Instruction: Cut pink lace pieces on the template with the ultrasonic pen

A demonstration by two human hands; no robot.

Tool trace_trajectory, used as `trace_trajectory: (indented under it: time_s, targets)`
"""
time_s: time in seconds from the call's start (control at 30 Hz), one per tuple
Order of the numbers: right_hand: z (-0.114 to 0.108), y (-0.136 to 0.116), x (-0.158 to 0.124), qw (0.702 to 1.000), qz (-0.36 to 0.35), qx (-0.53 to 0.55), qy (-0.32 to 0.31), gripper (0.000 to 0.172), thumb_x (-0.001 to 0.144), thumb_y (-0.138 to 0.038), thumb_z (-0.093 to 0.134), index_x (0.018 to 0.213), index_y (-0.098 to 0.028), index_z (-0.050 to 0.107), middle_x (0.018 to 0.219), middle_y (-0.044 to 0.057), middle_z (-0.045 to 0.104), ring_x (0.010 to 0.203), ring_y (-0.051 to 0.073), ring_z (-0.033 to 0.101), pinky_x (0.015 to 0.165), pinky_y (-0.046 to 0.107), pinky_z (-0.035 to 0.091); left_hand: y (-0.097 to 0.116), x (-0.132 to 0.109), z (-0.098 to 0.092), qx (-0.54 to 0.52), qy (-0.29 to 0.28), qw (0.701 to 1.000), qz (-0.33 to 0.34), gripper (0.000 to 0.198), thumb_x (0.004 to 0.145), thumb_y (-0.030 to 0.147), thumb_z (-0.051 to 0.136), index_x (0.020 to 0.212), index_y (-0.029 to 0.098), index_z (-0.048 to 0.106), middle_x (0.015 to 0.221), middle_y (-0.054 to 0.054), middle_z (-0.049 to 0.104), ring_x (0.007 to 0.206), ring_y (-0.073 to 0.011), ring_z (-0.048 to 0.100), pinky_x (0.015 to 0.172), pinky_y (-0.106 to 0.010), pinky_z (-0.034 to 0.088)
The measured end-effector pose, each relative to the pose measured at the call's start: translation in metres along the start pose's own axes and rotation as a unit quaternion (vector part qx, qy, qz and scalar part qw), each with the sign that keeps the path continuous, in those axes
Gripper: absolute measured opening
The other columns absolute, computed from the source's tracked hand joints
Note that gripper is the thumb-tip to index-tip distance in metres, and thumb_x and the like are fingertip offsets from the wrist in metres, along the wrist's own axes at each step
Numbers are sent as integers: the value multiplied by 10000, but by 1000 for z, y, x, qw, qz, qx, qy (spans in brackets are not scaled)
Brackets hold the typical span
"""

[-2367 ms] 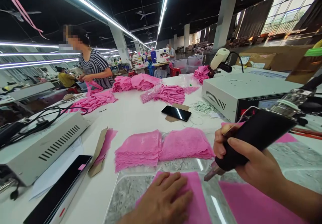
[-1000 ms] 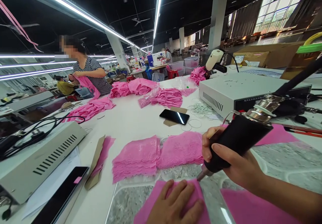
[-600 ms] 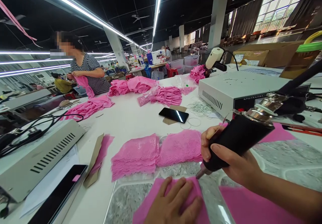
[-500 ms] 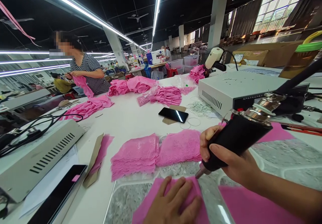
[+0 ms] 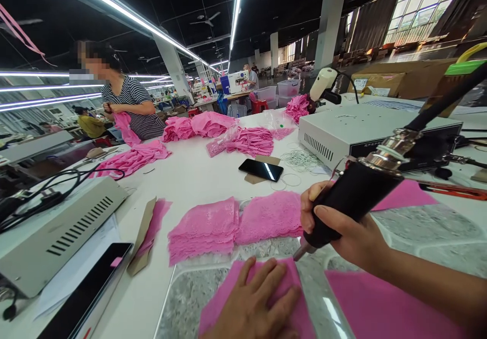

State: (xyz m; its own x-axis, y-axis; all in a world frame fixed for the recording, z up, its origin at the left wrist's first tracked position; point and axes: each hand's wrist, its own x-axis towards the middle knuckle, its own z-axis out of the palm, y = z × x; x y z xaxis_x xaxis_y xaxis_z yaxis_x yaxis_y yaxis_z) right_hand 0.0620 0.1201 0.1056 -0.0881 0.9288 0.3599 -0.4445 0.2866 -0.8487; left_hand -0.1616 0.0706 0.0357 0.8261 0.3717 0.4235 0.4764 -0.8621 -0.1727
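My left hand point(image 5: 256, 298) lies spread and flat on a piece of pink fabric point(image 5: 216, 298), which rests on a grey marbled sheet point(image 5: 186, 298). In my right hand point(image 5: 357, 237) is a black handheld ultrasonic welder point(image 5: 353, 197), gripped round its barrel and tilted. Its metal tip points down at the fabric's upper right corner, just beyond my left fingers; whether it presses on the cloth I cannot tell. Behind my hands sit a stack of pink lace-edged pieces point(image 5: 203, 227) and a second pink stack point(image 5: 270, 217). Another pink cloth point(image 5: 388, 303) lies under my right forearm.
A phone point(image 5: 261, 169) rests on cardboard near white elastic loops point(image 5: 300, 160). Grey control boxes stand at right point(image 5: 376, 126) and left point(image 5: 64, 227), and a black tablet-like slab point(image 5: 87, 288) lies at lower left. Across the table a person in stripes point(image 5: 127, 103) holds pink cloth.
The camera view has shifted slightly. The welder's tip stays by the fabric's upper right corner, and my left hand remains flat on the cloth.
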Motion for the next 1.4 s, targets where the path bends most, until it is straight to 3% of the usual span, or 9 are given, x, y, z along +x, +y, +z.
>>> trace_trajectory:
  time_s: [0.17,0.37,0.6,1.4]
  targets:
    - [3,-12,-10,1000,23,13,14,243,740,-367,770,806,-224,585,714,-12,572,499,133,564,475,286,497,2,5,-7,-38,-28,999,-20,437,995,475,431,1311,192,534,1262,-104,629,1205,-255,568,1016,-462,452]
    - [2,-9,-22,999,44,17,-2,248,769,-383,764,830,-247,565,708,-16,571,504,143,555,464,294,495,4,9,-12,-57,-52,996,-32,397,989,459,450,1277,207,555,1287,-98,612,1226,-258,555,1029,-483,440]
    - [3,-5,-22,998,48,30,-13,231,785,-348,762,828,-237,564,721,-22,576,535,125,573,535,277,509,4,8,-13,-52,-43,997,-34,391,993,452,434,1271,205,557,1293,-97,611,1215,-273,564,1004,-509,456]
    - [1,-2,-21,998,28,26,-39,194,831,-333,721,832,-234,553,746,-21,565,549,125,568,531,275,491,7,11,-19,-66,-68,994,-47,385,993,410,445,1308,205,527,1323,-104,595,1238,-287,550,1001,-551,454]
